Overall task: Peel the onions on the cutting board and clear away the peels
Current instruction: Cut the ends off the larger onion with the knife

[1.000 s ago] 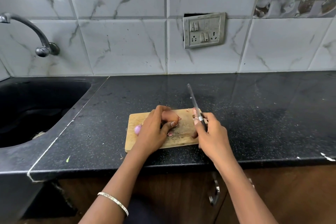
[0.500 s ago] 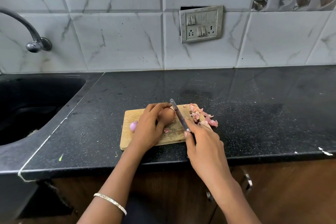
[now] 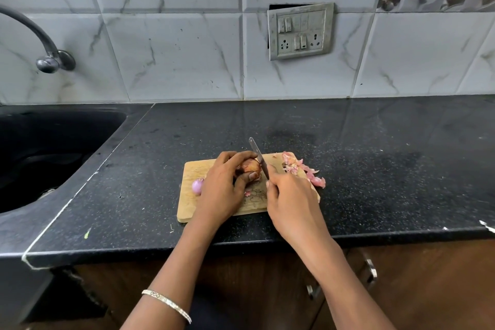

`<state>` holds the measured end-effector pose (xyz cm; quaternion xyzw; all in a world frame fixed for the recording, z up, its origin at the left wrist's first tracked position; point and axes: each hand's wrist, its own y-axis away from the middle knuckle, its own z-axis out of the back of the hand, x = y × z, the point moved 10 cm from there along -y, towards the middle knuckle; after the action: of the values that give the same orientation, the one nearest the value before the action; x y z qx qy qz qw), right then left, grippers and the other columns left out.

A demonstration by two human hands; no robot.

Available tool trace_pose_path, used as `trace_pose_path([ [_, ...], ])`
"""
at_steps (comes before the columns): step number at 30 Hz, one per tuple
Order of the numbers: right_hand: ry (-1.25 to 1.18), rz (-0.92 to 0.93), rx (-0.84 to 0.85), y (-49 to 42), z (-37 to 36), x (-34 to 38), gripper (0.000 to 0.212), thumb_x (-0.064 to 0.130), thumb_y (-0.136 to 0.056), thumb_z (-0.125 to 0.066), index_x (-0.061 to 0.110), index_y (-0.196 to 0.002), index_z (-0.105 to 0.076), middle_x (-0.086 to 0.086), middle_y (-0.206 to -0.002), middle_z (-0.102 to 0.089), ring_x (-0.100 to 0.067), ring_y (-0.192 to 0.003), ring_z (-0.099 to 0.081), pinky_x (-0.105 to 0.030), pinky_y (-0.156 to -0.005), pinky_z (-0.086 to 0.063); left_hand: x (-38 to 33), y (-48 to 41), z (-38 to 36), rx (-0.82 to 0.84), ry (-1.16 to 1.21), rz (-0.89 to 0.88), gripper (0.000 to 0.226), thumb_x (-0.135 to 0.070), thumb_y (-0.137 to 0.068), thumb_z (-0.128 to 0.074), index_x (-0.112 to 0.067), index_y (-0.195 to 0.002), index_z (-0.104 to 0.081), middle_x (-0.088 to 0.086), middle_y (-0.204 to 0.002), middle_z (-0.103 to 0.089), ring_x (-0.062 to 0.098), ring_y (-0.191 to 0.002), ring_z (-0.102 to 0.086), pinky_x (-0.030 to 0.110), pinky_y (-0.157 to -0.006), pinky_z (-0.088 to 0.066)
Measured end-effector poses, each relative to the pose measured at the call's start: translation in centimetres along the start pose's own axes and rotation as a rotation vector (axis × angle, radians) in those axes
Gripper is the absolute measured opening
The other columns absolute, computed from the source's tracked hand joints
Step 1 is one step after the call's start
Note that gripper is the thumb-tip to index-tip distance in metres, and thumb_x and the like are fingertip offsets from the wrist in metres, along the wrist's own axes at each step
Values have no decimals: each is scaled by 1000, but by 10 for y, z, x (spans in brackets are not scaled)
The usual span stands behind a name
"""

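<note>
Left grip [image 3: 222, 191] on onion [image 3: 251, 165], right grip [image 3: 292, 201] on knife [image 3: 258, 158]

Shows black speckled desk [image 3: 375, 169] beside a dark sink [image 3: 53, 142], with curved tap [image 3: 55, 60] and steel switch panel [image 3: 300, 31] on marble-pattern tiles [image 3: 174, 56].

Handle of knife [image 3: 259, 158] hidden in right hand [image 3: 292, 201], brown onion [image 3: 250, 166] partly under left hand [image 3: 219, 190], tap [image 3: 49, 63] cut by left edge.
</note>
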<state>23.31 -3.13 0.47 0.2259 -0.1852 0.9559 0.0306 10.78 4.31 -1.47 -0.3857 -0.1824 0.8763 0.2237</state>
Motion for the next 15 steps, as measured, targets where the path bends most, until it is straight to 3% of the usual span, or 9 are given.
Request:
trace_pose_path([
  [2, -7, 0, 20, 13, 5, -5, 38, 25, -106, -40, 21, -140, -56, 3, -97, -68, -17, -88, -61, -23, -62, -38, 0, 0, 0, -7, 0, 4, 41, -17, -95, -67, -27, -134, -62, -3, -125, -58, 10, -109, -56, 14, -87, -35],
  [5, -13, 1, 25, 27, 8, -6, 43, 28, -107, -37, 27, -150, -44, 4, -118, -67, -14, -105, -63, -27, -74, -47, -1, 0, 0, -8, 10, -4, 41, -18, -94, -69, -29, -133, -63, -5, -125, -59, 7, -107, -55, 12, -86, -33],
  [8, 23, -8, 11, 11, -2, -4, 44, 26, -107, -39, 25, -150, -44, 0, -108, -69, -19, -98, -64, -28, -68, -46, 0, -1, 2, -18, 22, -7, 42, -17, -92, -71, -29, -131, -65, -5, -124, -60, 7, -107, -56, 11, -86, -33],
  [11, 37, -20, 40, -6, -19, -5, 43, 22, -105, -41, 24, -147, -48, -5, -107, -69, -27, -101, -64, -36, -75, -50, -2, 1, 4, -32, 41, -15, 42, -15, -91, -72, -29, -130, -65, -6, -123, -59, 2, -104, -53, 0, -85, -32],
  [15, 30, -20, 44, 0, -21, -9, 42, 23, -104, -42, 25, -145, -49, -5, -106, -69, -27, -101, -64, -35, -74, -49, -3, 2, 5, -39, 48, -23, 41, -15, -92, -71, -28, -130, -64, -6, -120, -58, 0, -100, -50, -5, -85, -30],
])
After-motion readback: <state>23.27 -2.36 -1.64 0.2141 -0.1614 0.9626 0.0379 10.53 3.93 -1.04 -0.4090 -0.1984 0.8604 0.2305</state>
